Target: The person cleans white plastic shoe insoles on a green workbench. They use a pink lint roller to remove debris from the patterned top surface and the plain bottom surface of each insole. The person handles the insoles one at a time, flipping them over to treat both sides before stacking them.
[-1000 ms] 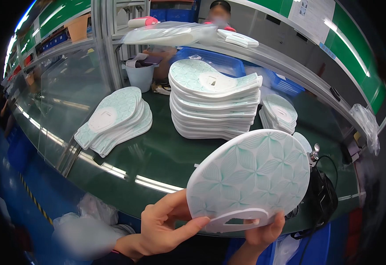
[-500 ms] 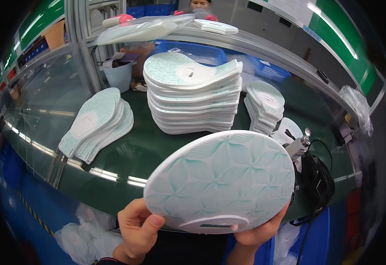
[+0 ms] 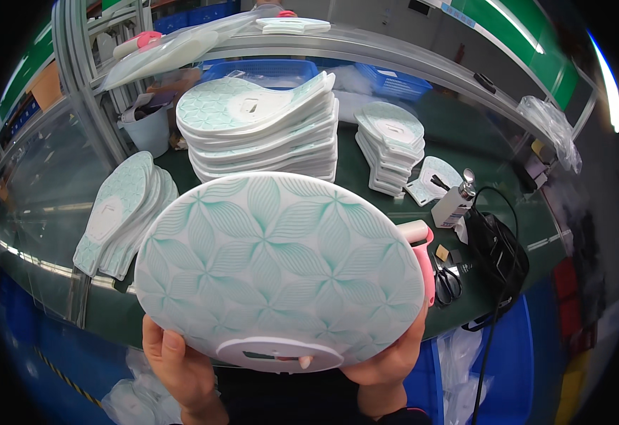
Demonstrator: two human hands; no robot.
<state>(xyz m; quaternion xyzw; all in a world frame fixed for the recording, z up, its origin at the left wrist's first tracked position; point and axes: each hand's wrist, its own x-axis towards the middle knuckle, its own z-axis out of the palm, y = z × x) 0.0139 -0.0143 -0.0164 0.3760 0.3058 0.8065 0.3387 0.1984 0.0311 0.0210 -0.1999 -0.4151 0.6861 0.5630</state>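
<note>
Between my two hands a large rounded white plastic panel (image 3: pixel 281 262) with a green petal pattern is held up, its face tilted toward me. My left hand (image 3: pixel 175 365) grips its lower left edge, thumb on the front. Around the lower right edge closes my right hand (image 3: pixel 391 358); a fingertip shows through the slot in the panel's near end. Just behind stands a tall stack of similar panels (image 3: pixel 253 138), partly covered by the held one. A pink-handled roller (image 3: pixel 426 262) peeks out at the panel's right, mostly hidden.
More panels lie in a left pile (image 3: pixel 122 212) and a right stack (image 3: pixel 391 138). On the green table (image 3: pixel 387 212) are a pump bottle (image 3: pixel 454 204), black scissors (image 3: pixel 449 285) and a black bag (image 3: pixel 497 258). A metal rail (image 3: pixel 352 53) crosses behind, near blue baskets (image 3: pixel 394 81).
The held panel looks larger and nearer, and has shifted left in view with both hands. My view has turned right, revealing the roller and scissors beside the panel.
</note>
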